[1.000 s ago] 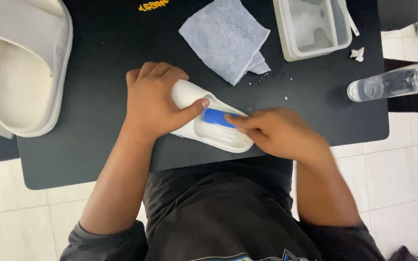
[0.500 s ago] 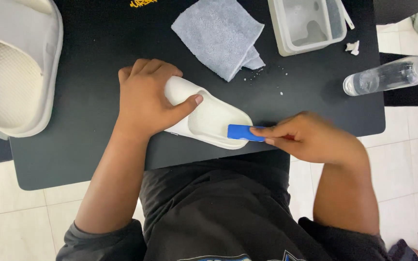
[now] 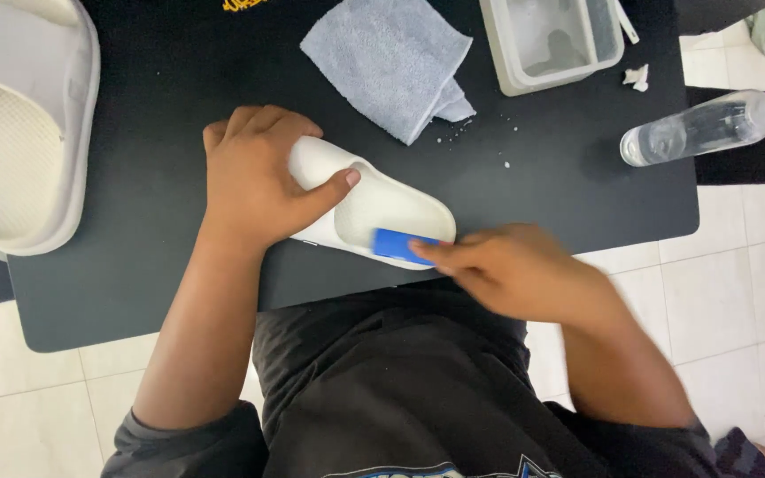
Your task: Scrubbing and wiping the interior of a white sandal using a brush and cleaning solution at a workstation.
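Note:
A small white slide sandal (image 3: 389,208) lies on the black table (image 3: 152,265) near its front edge. My left hand (image 3: 254,177) grips the sandal's strap end, thumb pressed over the strap. My right hand (image 3: 511,265) pinches a small blue rectangular block (image 3: 397,246) and holds it against the sandal's near rim at the heel end. The right hand is blurred with motion.
A large white slide sandal (image 3: 19,133) rests at the table's far left. A folded grey cloth (image 3: 387,62) lies at the back centre, beside a pale rectangular tub (image 3: 552,40) holding water. A clear plastic bottle (image 3: 706,128) lies on its side at the right. White crumbs dot the table.
My right hand moved the blue block from the footbed out to the heel rim, then slightly back left along the rim. My left hand kept its hold.

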